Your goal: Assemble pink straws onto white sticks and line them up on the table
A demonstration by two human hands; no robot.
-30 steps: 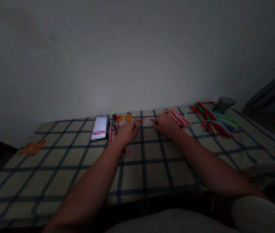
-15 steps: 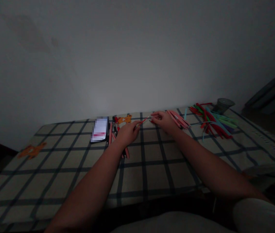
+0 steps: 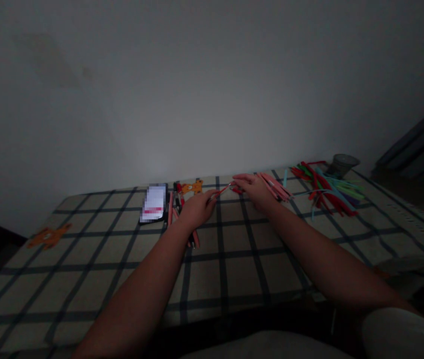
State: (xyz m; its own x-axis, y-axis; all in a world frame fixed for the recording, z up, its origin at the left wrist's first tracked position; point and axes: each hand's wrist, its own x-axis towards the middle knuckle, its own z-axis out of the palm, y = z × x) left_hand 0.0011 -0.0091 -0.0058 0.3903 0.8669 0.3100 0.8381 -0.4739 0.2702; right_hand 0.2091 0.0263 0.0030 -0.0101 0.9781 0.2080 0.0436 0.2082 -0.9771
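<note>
In dim light my left hand (image 3: 196,209) is closed around a thin red pen (image 3: 219,191) that points up and to the right. My right hand (image 3: 256,190) meets the pen's tip, its fingers pinched on a small red piece I cannot make out clearly. Both hands hover just above a checked tablecloth (image 3: 234,254). A bundle of pink pens (image 3: 275,184) lies right beside my right hand. More pens (image 3: 176,209) lie under and left of my left hand.
A phone with a lit screen (image 3: 154,203) lies left of the pens. A pile of red, green and blue sticks (image 3: 326,192) and a dark cup (image 3: 341,164) sit at the far right. Orange bear prints (image 3: 49,234) mark the cloth. A wall stands behind.
My right hand lifted from the cloth and moved left to the tip of the pen held in my left hand. The left hand stayed nearly still.
</note>
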